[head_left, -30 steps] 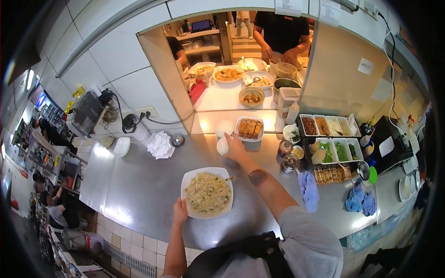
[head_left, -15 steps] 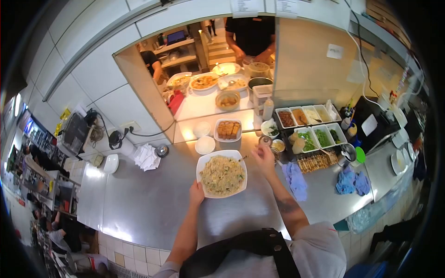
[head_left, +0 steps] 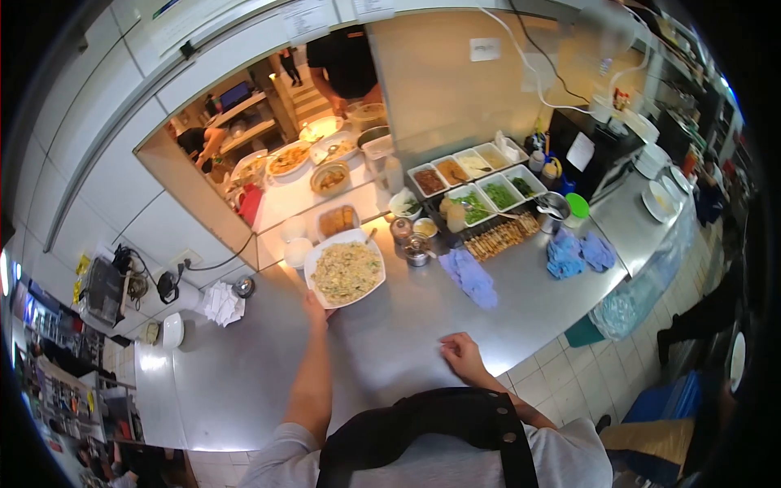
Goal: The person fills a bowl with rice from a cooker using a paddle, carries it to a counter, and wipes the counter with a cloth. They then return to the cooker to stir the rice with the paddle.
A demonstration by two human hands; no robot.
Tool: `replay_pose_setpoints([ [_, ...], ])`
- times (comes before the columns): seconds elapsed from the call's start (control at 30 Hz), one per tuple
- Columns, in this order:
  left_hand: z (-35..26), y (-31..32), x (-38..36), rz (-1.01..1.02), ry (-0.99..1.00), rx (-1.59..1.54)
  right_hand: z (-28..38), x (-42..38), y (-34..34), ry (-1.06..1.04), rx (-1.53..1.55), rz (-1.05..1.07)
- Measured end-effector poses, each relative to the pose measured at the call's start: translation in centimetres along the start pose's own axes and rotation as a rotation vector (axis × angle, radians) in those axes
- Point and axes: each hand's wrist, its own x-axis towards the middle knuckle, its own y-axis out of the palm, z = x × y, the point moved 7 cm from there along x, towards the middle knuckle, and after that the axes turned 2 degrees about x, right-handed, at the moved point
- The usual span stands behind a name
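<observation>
My left hand (head_left: 316, 309) grips the near-left edge of a square white dish of fried rice (head_left: 346, 271), held over the steel counter. A spoon handle (head_left: 370, 236) sticks up at the dish's far-right rim. Just behind the dish sits a white dish of browned rolls (head_left: 338, 219), partly covered by it. My right hand (head_left: 464, 356) is off to the right, over the counter near my body. Its fingers are loosely curled, and nothing shows in them. A shaker jar (head_left: 400, 230) and a small metal-topped jar (head_left: 417, 253) stand right of the rice.
Beyond the serving window, a person in black (head_left: 342, 69) stands behind several food dishes. Trays of toppings (head_left: 468, 203), grilled skewers (head_left: 502, 236) and blue cloths (head_left: 469, 277) lie to the right. Crumpled papers (head_left: 222, 303) and a white bowl (head_left: 173, 331) are at left.
The view has turned to the right. My right hand has left the jars and drawn back toward my body. The rice dish has moved forward in my left hand, up against the rolls.
</observation>
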Motion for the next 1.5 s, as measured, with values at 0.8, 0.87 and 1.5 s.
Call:
replay_pose_setpoints([
  [0.8,7.2,8.1,0.0,0.185,-0.361,-0.311,-5.9,-3.3,-1.5,-0.151,-0.135,-0.061],
  [0.87,5.4,6.8,-1.3,0.171,-0.250,-0.144,-5.9,-3.5,-1.9,-0.164,-0.153,-0.077],
  [1.5,0.2,-0.4,5.6,-0.017,-0.052,0.305,-5.5,-3.5,-1.6,-0.120,-0.138,-0.188],
])
